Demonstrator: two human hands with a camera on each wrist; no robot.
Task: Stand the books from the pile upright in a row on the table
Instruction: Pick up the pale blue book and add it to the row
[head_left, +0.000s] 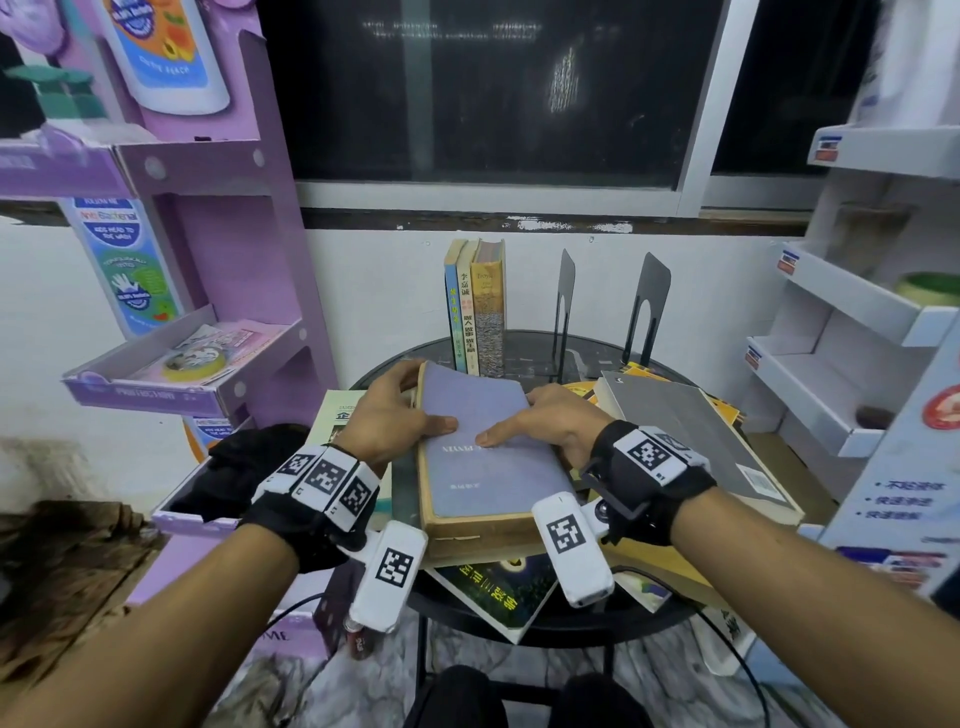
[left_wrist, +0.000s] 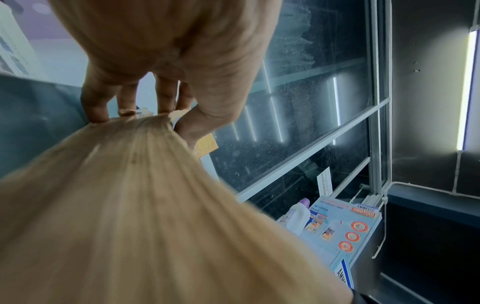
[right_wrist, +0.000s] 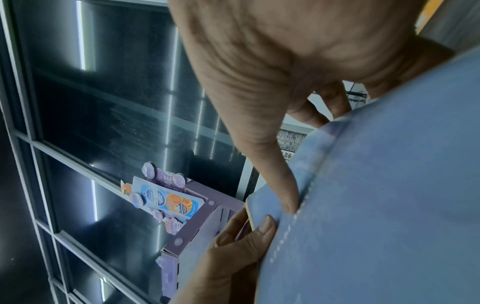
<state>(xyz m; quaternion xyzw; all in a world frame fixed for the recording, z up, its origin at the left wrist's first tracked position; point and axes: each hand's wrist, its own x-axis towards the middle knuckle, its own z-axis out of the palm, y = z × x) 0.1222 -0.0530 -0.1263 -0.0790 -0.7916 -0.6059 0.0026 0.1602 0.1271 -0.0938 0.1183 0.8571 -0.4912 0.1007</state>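
Books (head_left: 477, 306), three upright, stand in a row at the worktop's (head_left: 545, 348) far edge, center frame; below them the blue book (head_left: 483, 447) tops the pile, left hand (head_left: 395, 410) and right hand (head_left: 550, 421) both clamped on its sides, thumbs on the cover.

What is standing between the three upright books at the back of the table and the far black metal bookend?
In the head view, another black metal bookend stands between the three upright books and the far black metal bookend, with gaps on both sides.
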